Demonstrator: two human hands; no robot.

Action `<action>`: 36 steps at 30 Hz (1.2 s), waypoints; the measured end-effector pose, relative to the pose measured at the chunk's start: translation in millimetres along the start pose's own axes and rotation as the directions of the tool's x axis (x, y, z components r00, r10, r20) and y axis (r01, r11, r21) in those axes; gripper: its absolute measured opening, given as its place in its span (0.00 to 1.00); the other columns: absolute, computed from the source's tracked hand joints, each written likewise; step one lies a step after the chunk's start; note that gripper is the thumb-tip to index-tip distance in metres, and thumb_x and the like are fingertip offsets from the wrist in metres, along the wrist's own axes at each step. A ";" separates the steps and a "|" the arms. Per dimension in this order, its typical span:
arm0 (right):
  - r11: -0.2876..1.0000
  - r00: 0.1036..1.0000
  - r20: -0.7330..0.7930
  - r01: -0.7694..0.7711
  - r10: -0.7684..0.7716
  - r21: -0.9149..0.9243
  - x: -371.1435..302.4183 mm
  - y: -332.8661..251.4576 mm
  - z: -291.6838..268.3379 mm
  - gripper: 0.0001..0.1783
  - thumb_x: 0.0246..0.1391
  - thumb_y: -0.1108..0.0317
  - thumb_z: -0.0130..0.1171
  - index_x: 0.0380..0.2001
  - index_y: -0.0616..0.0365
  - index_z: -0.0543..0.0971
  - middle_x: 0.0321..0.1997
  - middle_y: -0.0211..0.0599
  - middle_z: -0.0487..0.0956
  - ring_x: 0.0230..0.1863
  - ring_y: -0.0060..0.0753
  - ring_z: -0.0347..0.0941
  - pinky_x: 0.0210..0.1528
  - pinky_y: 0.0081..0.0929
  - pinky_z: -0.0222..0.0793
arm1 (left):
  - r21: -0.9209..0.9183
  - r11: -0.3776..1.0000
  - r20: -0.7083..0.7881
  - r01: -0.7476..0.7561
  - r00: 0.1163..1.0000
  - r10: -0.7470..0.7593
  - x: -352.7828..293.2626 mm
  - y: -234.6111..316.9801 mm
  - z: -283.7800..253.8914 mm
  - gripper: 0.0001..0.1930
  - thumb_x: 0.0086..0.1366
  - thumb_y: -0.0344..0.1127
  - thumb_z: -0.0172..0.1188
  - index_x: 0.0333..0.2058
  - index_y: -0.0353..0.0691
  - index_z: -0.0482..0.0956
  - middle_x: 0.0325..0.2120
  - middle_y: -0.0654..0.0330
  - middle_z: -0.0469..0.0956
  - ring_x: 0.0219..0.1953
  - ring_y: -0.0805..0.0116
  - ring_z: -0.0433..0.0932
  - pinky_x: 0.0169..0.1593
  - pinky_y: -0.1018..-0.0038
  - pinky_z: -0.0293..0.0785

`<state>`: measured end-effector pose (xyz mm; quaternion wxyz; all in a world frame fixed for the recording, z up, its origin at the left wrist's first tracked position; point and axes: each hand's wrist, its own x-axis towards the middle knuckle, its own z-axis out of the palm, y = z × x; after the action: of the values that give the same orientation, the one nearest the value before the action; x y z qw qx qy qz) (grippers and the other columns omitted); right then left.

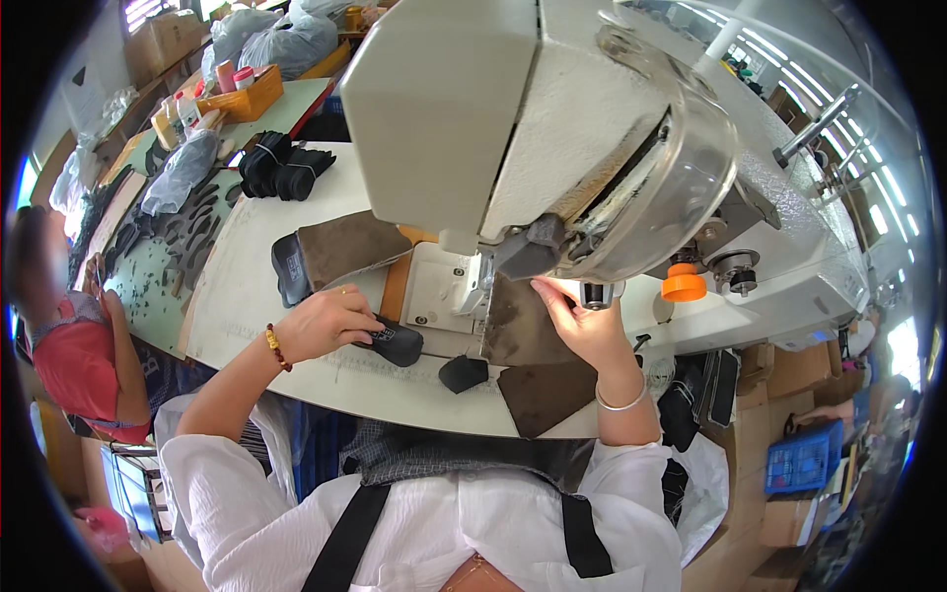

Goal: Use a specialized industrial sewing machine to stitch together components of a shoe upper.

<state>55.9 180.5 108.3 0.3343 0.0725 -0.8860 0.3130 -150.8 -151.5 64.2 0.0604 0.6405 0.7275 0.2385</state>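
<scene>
My left hand [335,324] pinches one end of a black, rounded shoe-part-like piece [397,345] at the sewing machine's left front. Behind that hand lies a brown, leather-like panel [350,247] with a black piece [291,268] at its left end. To the right, my right hand [584,324] rests at a brown panel [523,321] beside the needle area, thumb stretched out; some fingertips are hidden behind the machine. The sewing machine [434,118] hangs over its metal plate [434,288]. A small black piece [464,373] and another brown panel [543,397] lie near the front edge.
Tied bundles of black pieces [281,166] sit at the back left of the white tabletop [232,276]. A co-worker in red [84,360] is at a green table [148,257] strewn with dark cut pieces. A blue crate [804,459] stands at the right.
</scene>
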 end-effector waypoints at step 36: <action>0.996 0.994 -0.053 0.094 -0.094 -0.005 -7.4 1.3 -9.1 0.10 0.44 0.77 0.70 0.32 0.59 0.81 0.33 0.38 0.82 0.35 0.47 0.79 0.40 0.43 0.72 | 0.371 0.881 -0.356 -0.293 0.831 0.427 105.3 108.1 6.0 0.23 0.53 0.25 0.66 0.51 0.35 0.81 0.36 0.57 0.79 0.36 0.60 0.81 0.36 0.70 0.82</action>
<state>66.1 186.3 108.2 0.3724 0.1053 -0.8727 0.2978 -68.9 -41.6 127.8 -0.2455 0.7005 0.6149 0.2664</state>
